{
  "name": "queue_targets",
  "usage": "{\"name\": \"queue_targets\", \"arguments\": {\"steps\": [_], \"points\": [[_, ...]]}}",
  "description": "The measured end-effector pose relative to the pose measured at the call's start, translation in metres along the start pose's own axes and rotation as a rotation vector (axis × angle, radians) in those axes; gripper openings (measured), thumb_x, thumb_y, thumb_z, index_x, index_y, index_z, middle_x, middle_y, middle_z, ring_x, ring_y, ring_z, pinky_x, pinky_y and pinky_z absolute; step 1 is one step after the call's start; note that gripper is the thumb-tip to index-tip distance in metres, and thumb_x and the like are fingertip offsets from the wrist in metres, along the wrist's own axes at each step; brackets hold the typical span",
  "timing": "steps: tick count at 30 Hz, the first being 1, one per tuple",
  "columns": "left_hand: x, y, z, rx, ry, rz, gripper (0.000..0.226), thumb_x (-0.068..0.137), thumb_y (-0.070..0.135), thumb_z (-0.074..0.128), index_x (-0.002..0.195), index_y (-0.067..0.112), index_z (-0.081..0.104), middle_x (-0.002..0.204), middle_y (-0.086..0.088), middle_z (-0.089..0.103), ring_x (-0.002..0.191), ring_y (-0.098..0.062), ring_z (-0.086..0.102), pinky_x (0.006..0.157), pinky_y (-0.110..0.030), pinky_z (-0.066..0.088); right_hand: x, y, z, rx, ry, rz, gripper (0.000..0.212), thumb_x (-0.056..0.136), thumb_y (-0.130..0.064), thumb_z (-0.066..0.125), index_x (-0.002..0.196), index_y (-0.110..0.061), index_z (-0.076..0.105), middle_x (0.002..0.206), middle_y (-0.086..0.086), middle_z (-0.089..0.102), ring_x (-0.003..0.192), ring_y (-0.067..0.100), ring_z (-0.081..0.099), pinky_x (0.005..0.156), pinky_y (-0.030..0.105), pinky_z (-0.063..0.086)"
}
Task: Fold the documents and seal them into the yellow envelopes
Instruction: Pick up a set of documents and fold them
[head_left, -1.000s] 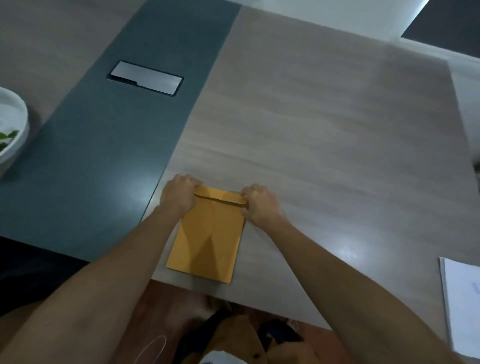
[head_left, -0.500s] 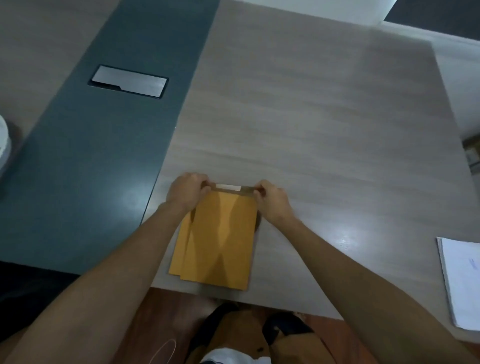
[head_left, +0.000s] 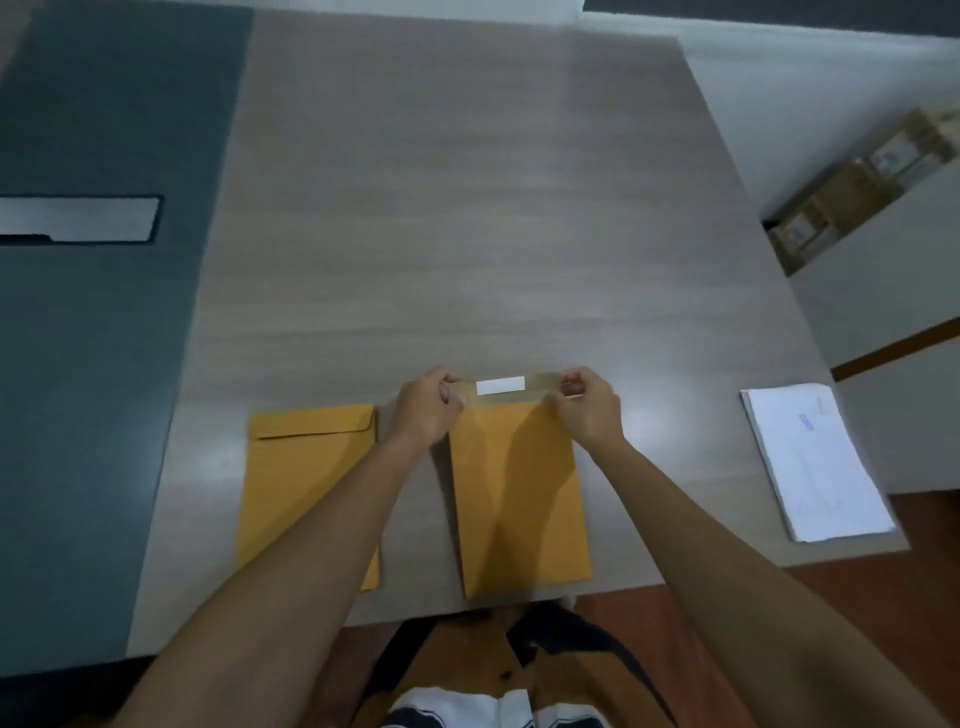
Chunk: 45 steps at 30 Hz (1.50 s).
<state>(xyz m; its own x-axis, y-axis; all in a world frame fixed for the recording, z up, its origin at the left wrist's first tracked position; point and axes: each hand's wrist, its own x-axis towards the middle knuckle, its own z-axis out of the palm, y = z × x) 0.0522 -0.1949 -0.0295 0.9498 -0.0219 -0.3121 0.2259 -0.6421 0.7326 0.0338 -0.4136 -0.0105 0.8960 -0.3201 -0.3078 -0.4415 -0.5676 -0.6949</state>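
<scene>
Two yellow envelopes lie on the wooden table near its front edge. The right envelope (head_left: 519, 493) has its flap raised, showing a white strip at the top. My left hand (head_left: 426, 408) pinches the flap's left end and my right hand (head_left: 589, 408) pinches its right end. The left envelope (head_left: 306, 478) lies flat with its flap folded down, partly covered by my left forearm. A stack of white documents (head_left: 815, 462) rests at the table's right edge.
A dark grey strip (head_left: 93, 364) runs down the table's left side with a metal cable hatch (head_left: 83, 218) set in it. Cardboard boxes (head_left: 852, 192) sit on the floor beyond the right edge. The front table edge (head_left: 467, 608) is just below the envelopes.
The top envelope has slid right off the one beneath, so two now lie side by side. Its flap is lifted, and the view has shifted right.
</scene>
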Motion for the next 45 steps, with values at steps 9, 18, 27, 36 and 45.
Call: {"name": "queue_targets", "arguments": {"steps": [9,18,27,36,45], "points": [[0.009,0.081,0.090,0.036,-0.022,0.019,0.046,0.087,0.014,0.069,0.131,0.013,0.055,0.119,-0.008,0.064,0.106,-0.024,0.060,0.091,-0.036,0.050,0.028,0.070,-0.081,-0.100,-0.044,0.062,0.012,0.086,-0.019,0.068,0.091,-0.010,0.061,0.075,-0.002,0.060,0.069,0.011,0.056,0.053,0.009,0.036],[-0.013,0.112,0.148,0.272,0.050,0.010,0.068,0.080,0.019,0.072,0.142,0.019,0.045,0.130,-0.006,0.046,0.126,-0.026,0.039,0.101,-0.037,0.039,0.059,0.101,-0.109,-0.170,-0.118,0.012,0.016,0.082,-0.020,0.071,0.087,-0.019,0.056,0.091,0.003,0.065,0.087,0.020,0.063,0.074,0.032,0.054],[-0.035,0.180,0.198,0.315,0.111,0.210,0.009,0.083,0.023,0.066,0.085,0.015,0.064,0.085,-0.002,0.064,0.088,-0.027,0.060,0.065,-0.035,0.042,0.069,0.133,-0.164,-0.085,-0.006,0.026,0.031,0.081,-0.035,0.068,0.106,-0.019,0.061,0.100,0.001,0.066,0.095,0.021,0.062,0.081,0.033,0.051],[-0.038,0.243,0.297,0.093,-0.129,0.042,0.030,0.082,0.023,0.064,0.108,0.012,0.072,0.104,-0.006,0.071,0.101,-0.025,0.064,0.087,-0.031,0.050,0.060,0.225,-0.261,-0.171,0.354,0.205,0.033,0.079,-0.027,0.074,0.110,-0.019,0.068,0.112,0.009,0.063,0.107,0.028,0.056,0.090,0.038,0.050],[-0.046,0.265,0.345,0.180,-0.179,-0.001,0.025,0.072,0.046,0.054,0.069,0.025,0.040,0.099,-0.001,0.052,0.087,-0.028,0.058,0.076,-0.044,0.054,0.047,0.286,-0.293,-0.316,0.274,0.340,0.068,0.070,-0.052,0.080,0.126,-0.020,0.058,0.124,0.006,0.053,0.115,0.025,0.047,0.096,0.042,0.045]]}}
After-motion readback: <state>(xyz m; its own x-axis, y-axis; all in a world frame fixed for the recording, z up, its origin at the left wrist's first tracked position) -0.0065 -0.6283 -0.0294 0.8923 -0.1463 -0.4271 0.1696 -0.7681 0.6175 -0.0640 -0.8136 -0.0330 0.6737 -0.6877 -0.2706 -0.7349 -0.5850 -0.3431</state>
